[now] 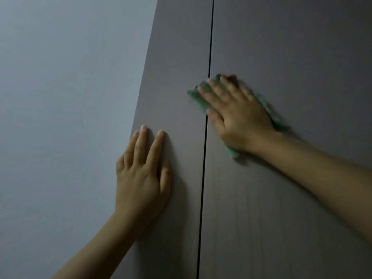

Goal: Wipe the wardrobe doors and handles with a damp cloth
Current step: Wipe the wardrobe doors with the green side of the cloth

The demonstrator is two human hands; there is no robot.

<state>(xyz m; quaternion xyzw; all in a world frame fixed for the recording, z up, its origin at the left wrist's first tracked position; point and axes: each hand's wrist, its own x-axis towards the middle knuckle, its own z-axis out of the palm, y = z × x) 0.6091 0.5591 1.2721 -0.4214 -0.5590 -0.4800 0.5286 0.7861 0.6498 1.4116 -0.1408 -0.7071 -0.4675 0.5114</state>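
Two grey-brown wardrobe doors fill the view, a narrow left door (177, 77) and a wide right door (291, 47), split by a dark vertical gap (208, 81). My right hand (237, 115) lies flat on a green cloth (196, 95), pressing it against the right door just beside the gap; the cloth's edge pokes out over the left door. My left hand (143, 174) rests flat with fingers spread on the left door near its outer edge, holding nothing. No handle shows.
A pale grey wall (70, 97) runs along the left of the wardrobe. Faint streaks mark the right door (251, 218) below my right forearm.
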